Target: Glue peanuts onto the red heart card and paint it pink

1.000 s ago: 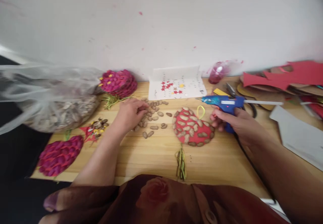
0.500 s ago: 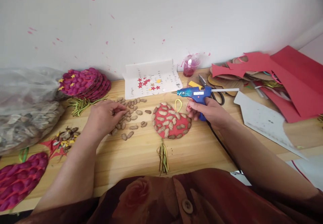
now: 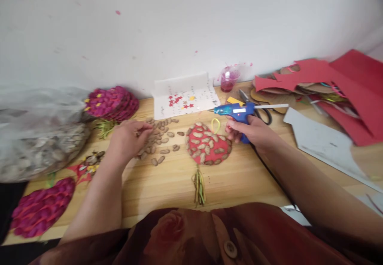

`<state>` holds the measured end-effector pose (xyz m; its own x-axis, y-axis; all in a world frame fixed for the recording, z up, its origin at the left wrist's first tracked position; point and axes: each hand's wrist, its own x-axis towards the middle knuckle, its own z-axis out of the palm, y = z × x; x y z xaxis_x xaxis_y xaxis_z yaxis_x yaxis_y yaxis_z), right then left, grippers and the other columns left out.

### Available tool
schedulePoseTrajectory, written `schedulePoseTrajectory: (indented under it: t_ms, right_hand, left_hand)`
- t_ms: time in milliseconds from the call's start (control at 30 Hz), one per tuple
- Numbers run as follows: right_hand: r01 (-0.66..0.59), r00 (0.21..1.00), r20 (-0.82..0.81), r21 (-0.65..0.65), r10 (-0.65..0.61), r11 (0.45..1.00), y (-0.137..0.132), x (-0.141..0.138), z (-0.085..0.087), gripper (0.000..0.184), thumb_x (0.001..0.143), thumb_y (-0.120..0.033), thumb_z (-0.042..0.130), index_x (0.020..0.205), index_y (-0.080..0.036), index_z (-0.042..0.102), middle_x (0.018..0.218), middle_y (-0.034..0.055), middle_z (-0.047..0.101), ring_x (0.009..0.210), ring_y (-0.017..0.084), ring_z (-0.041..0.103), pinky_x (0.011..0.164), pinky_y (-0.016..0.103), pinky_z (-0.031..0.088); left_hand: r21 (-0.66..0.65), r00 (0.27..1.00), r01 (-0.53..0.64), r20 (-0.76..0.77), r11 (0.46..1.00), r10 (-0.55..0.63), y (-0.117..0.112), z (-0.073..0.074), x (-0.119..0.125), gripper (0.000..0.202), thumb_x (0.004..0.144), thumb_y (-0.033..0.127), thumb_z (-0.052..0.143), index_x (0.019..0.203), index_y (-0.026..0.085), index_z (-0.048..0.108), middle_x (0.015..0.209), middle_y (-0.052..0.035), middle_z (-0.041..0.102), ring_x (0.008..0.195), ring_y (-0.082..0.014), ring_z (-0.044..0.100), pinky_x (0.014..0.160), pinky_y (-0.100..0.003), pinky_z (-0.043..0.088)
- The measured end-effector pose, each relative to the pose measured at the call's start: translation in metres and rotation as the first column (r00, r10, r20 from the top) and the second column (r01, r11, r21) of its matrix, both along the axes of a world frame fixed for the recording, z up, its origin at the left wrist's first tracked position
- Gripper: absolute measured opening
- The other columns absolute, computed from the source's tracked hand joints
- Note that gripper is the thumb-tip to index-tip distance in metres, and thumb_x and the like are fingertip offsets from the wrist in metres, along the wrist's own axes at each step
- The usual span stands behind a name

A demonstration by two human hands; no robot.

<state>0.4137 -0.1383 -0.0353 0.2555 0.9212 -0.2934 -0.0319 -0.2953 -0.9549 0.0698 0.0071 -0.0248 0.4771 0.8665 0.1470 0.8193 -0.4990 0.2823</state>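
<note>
My right hand [image 3: 251,131] is wrapped round the handle of a blue glue gun [image 3: 235,112], its nozzle pointing left and a white glue stick jutting from its back. Below the nozzle lies a round red piece [image 3: 218,153] covered with peanuts, with a yellow loop [image 3: 216,125] on top and a green and dark tassel [image 3: 199,187] at the bottom. My left hand [image 3: 127,139] is closed in a pinch over the left side of a pile of loose peanuts [image 3: 155,137]. A small brownish bit shows among its fingers, too little to name.
Purple-red decorated pieces [image 3: 116,101] are stacked at back left beside a clear bag [image 3: 60,145] of shells; another such piece [image 3: 44,209] lies nearer. A paper with stars [image 3: 185,85], a plastic cup [image 3: 229,79], scissors [image 3: 265,117] and red sheets [image 3: 356,97] are at the back and right.
The whole view has shifted, so things appear slightly farther right. My left hand stays pinched at the peanuts, and my right hand keeps the glue gun above the red piece.
</note>
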Motion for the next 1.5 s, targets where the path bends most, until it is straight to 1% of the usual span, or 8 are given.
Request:
schedulePoseTrajectory:
  t_ms: [333, 533, 867, 1033, 1133, 1233, 1367, 1500]
  right_hand:
    - [0.029, 0.994, 0.103, -0.027, -0.026, 0.999, 0.003, 0.008, -0.014, 0.040, 0.066, -0.065, 0.085, 0.072, -0.027, 0.075, 0.072, 0.0044, 0.073, 0.063, 0.021, 0.065, 0.048, 0.030, 0.050]
    - [0.049, 0.992, 0.116, -0.032, -0.045, 0.998, 0.002, 0.008, -0.016, 0.040, 0.064, -0.066, 0.085, 0.074, -0.029, 0.073, 0.072, 0.0033, 0.072, 0.062, 0.022, 0.065, 0.047, 0.031, 0.050]
    - [0.006, 1.000, 0.014, -0.012, -0.006, 1.000, 0.001, 0.000, -0.003, 0.037, 0.072, -0.054, 0.085, 0.078, -0.020, 0.071, 0.075, 0.0044, 0.073, 0.063, 0.016, 0.068, 0.051, 0.024, 0.051]
    - [0.046, 0.998, -0.047, 0.018, -0.045, 0.999, 0.003, -0.002, -0.001, 0.031, 0.072, -0.040, 0.087, 0.079, -0.018, 0.066, 0.074, 0.0031, 0.071, 0.058, 0.015, 0.068, 0.045, 0.022, 0.049]
    - [0.043, 0.996, -0.082, 0.037, -0.040, 0.998, 0.003, -0.002, 0.000, 0.027, 0.075, -0.034, 0.086, 0.078, -0.018, 0.065, 0.072, 0.0025, 0.071, 0.057, 0.014, 0.067, 0.043, 0.021, 0.049]
    - [0.045, 0.992, -0.119, 0.032, -0.041, 0.998, 0.003, -0.003, 0.002, 0.025, 0.077, -0.031, 0.085, 0.080, -0.018, 0.064, 0.070, 0.0013, 0.070, 0.056, 0.013, 0.067, 0.043, 0.020, 0.049]
    - [0.078, 0.988, -0.134, -0.014, -0.079, 0.997, 0.004, -0.005, 0.005, 0.024, 0.078, -0.027, 0.085, 0.085, -0.018, 0.063, 0.069, 0.0008, 0.070, 0.054, 0.013, 0.067, 0.043, 0.020, 0.049]
    - [0.085, 0.989, -0.123, -0.019, -0.087, 0.996, 0.006, -0.005, 0.004, 0.014, 0.085, -0.020, 0.077, 0.087, -0.018, 0.064, 0.068, 0.0003, 0.071, 0.052, 0.012, 0.066, 0.042, 0.020, 0.049]
  left_hand:
    - [-0.030, 0.998, -0.030, 0.057, 0.999, 0.031, -0.002, 0.002, -0.004, 0.017, 0.088, 0.019, 0.061, 0.092, 0.022, 0.077, 0.100, -0.0061, 0.079, 0.101, -0.0253, 0.069, 0.097, -0.041, 0.050]
    - [-0.001, 1.000, 0.014, 0.013, 1.000, -0.014, -0.009, 0.001, 0.007, 0.009, 0.086, 0.020, 0.069, 0.087, 0.022, 0.079, 0.101, -0.0077, 0.074, 0.103, -0.0267, 0.064, 0.095, -0.043, 0.046]
    - [0.033, 0.992, 0.070, -0.106, 0.997, -0.066, -0.004, -0.001, 0.008, 0.015, 0.086, 0.029, 0.066, 0.087, 0.025, 0.080, 0.090, -0.0074, 0.075, 0.095, -0.0287, 0.067, 0.091, -0.044, 0.050]
    - [0.013, 0.997, 0.068, -0.020, 0.998, -0.068, -0.008, 0.009, 0.010, 0.015, 0.085, 0.035, 0.066, 0.083, 0.026, 0.078, 0.087, -0.0062, 0.077, 0.088, -0.0292, 0.069, 0.088, -0.045, 0.052]
    - [0.013, 0.991, 0.117, 0.069, 0.993, -0.118, -0.028, 0.025, 0.031, 0.014, 0.085, 0.038, 0.068, 0.084, 0.028, 0.078, 0.087, -0.0040, 0.076, 0.086, -0.0263, 0.069, 0.085, -0.042, 0.053]
    - [0.016, 0.959, 0.261, 0.111, 0.965, -0.261, -0.054, 0.036, 0.069, 0.014, 0.087, 0.038, 0.070, 0.082, 0.028, 0.079, 0.084, -0.0030, 0.075, 0.084, -0.0244, 0.068, 0.083, -0.040, 0.052]
    - [-0.009, 0.921, 0.388, 0.046, 0.921, -0.388, -0.079, 0.033, 0.122, 0.007, 0.086, 0.029, 0.074, 0.083, 0.027, 0.080, 0.085, -0.0039, 0.075, 0.087, -0.0249, 0.065, 0.085, -0.042, 0.049]
    - [-0.017, 0.904, 0.425, -0.036, 0.905, -0.426, -0.093, 0.023, 0.152, 0.008, 0.088, 0.028, 0.074, 0.086, 0.026, 0.081, 0.088, -0.0060, 0.074, 0.091, -0.0275, 0.063, 0.087, -0.045, 0.045]
